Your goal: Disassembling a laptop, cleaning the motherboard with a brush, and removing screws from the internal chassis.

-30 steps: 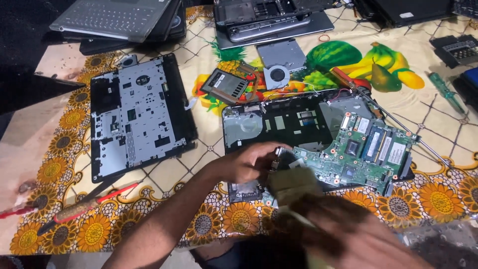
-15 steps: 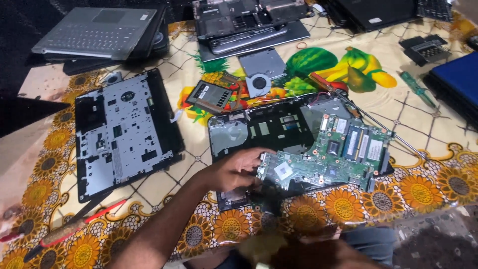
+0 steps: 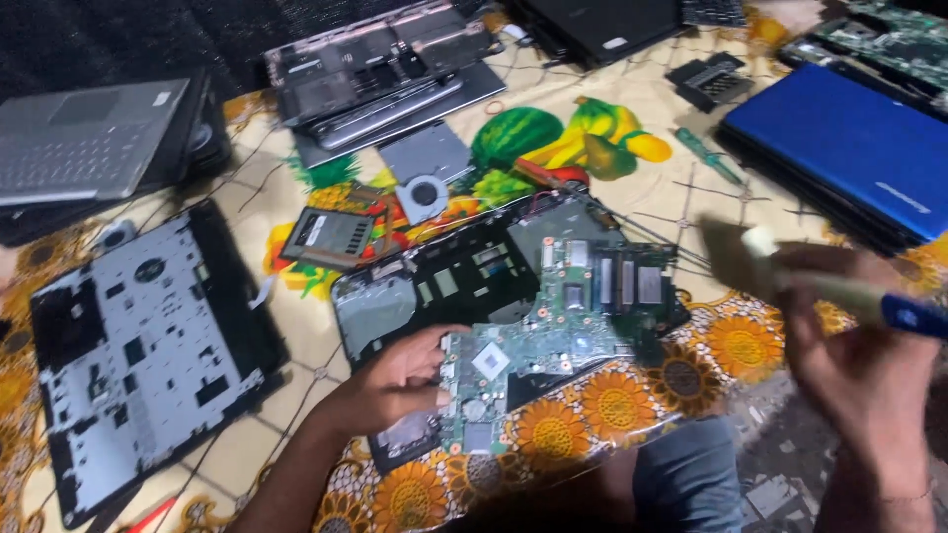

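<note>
right hand [image 3: 869, 365] lifted its brush [image 3: 839, 286] beside motherboard [image 3: 563, 316].

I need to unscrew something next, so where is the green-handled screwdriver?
In the head view, the green-handled screwdriver lies upper right on the fruit-print cloth, between the painted yellow fruit and the blue laptop, below a small black part.

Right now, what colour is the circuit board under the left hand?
Green circuit board, clearest in the head view.
</note>
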